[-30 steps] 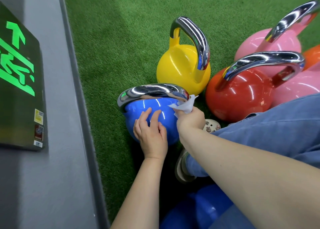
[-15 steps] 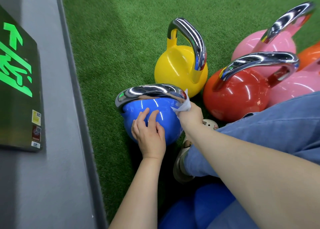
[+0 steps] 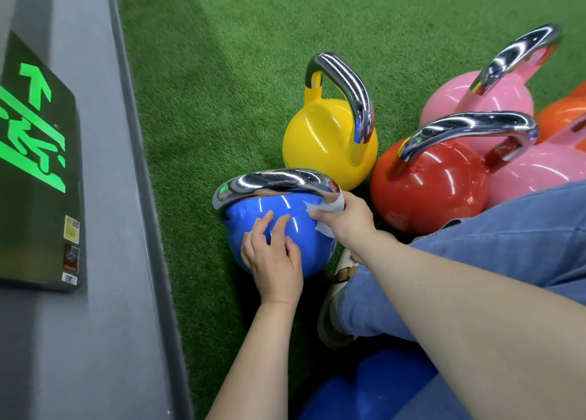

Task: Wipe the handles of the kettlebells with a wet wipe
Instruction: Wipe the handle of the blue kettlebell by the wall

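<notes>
Two hands — right hand (image 3: 347,219) grip pinching wet wipe (image 3: 329,207) against blue kettlebell's handle (image 3: 272,183).

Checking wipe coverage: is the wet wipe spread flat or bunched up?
Bunched. The wet wipe sits crumpled in the right hand, pinched against the right end of the blue kettlebell's handle.

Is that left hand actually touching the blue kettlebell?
Touching. The head view shows the left hand lying on the blue kettlebell, fingers spread flat against its ball with no gap visible.
</notes>
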Motion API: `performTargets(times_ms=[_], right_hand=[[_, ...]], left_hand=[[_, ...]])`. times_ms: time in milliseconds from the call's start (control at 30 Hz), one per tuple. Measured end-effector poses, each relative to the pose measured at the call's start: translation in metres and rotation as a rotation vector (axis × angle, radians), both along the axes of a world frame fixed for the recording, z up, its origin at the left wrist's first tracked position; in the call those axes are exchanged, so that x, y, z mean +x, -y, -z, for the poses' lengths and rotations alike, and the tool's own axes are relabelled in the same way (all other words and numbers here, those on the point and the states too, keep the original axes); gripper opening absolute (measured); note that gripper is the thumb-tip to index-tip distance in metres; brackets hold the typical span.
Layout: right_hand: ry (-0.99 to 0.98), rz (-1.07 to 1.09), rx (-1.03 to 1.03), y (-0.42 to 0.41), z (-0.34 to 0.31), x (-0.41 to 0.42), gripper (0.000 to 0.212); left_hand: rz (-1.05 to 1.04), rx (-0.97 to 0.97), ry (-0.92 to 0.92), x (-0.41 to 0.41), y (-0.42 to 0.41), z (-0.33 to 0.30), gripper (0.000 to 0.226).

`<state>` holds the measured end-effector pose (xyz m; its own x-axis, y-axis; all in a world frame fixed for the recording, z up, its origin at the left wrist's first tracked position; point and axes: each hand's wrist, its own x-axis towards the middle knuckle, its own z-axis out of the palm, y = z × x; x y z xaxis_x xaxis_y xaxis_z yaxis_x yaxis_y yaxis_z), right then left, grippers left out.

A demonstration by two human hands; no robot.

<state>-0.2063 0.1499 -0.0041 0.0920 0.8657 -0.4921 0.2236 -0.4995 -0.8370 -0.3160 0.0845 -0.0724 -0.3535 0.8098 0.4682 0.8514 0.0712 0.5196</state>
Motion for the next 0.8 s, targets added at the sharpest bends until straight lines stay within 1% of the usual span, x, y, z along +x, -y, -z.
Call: performTargets(times_ms=[67,233,333,367,433,500,567,667,700,767,800], right_hand=[[0.059,-0.026,0.048,-0.002,0.000,-0.001,0.034],[0.205,-0.208,0.174,-0.013,-0.019,-0.002,0.063],[0.246,-0.361,0.174,-0.020,-0.028,0.002,0.068],[0.257,-0.419,0.159,-0.023,-0.031,0.003,0.065],[0.288,-0.541,0.127,-0.029,-0.036,0.005,0.046],[0.340,-0.639,0.092,-0.035,-0.043,0.006,0.039],[0.393,-0.744,0.030,-0.039,-0.053,0.007,0.030],[0.520,-0.921,-0.010,-0.050,-0.068,0.006,0.017],[0.574,-0.987,-0.006,-0.053,-0.073,0.005,0.020],[0.628,-1.064,-0.005,-0.060,-0.076,0.004,0.047],[0.620,-1.056,-0.036,-0.062,-0.076,0.006,0.061]], left_hand=[[-0.002,0.001,-0.005,0.000,0.000,0.001,0.035],[-0.013,-0.011,-0.004,0.001,-0.001,0.001,0.035],[-0.010,-0.022,-0.009,-0.001,-0.001,0.002,0.035],[-0.011,-0.031,-0.008,-0.001,-0.001,0.001,0.035],[-0.010,-0.050,0.001,0.000,0.000,-0.002,0.036],[-0.002,-0.046,0.019,-0.001,0.002,-0.005,0.035],[0.058,0.015,0.072,-0.006,0.002,-0.012,0.032],[0.172,0.181,0.152,-0.005,0.003,-0.038,0.028],[0.194,0.242,0.157,-0.001,0.001,-0.053,0.027],[0.249,0.357,0.188,0.010,-0.008,-0.089,0.027],[0.270,0.393,0.215,0.015,-0.014,-0.107,0.027]])
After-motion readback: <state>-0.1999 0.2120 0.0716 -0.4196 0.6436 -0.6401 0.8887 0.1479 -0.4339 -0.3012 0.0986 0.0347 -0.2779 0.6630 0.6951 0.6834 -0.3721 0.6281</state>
